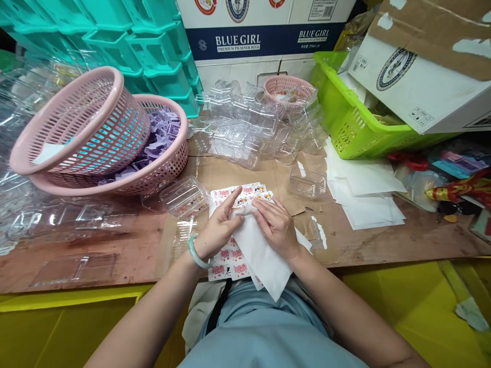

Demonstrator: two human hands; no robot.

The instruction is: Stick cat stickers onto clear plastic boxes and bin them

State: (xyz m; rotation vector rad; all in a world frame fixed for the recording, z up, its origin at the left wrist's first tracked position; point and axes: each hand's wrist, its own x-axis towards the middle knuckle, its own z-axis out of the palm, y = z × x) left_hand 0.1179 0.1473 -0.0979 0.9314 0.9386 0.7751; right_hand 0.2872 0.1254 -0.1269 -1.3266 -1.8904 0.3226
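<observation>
A white paper sheet (261, 250) hangs at a slant between my hands at the front edge of the table. My left hand (218, 230), with a pale green bangle at the wrist, pinches the top corner of it between thumb and fingers. On the other side my right hand (278, 225) grips the same sheet, its fingers bent over the upper edge. Beneath lie printed sticker sheets (226, 255) with red lettering and small cartoon figures, partly covered by my hands and the white sheet. Just left of them is a clear plastic box (186, 197) with printed stickers on it.
Pink baskets (157, 171), one holding purple pieces, stand at left. Clear plastic boxes (238, 122) are heaped at the back, before teal bins (153, 61) and a beer carton (245, 41). White papers (368, 204) lie right, near a green basket (353, 128).
</observation>
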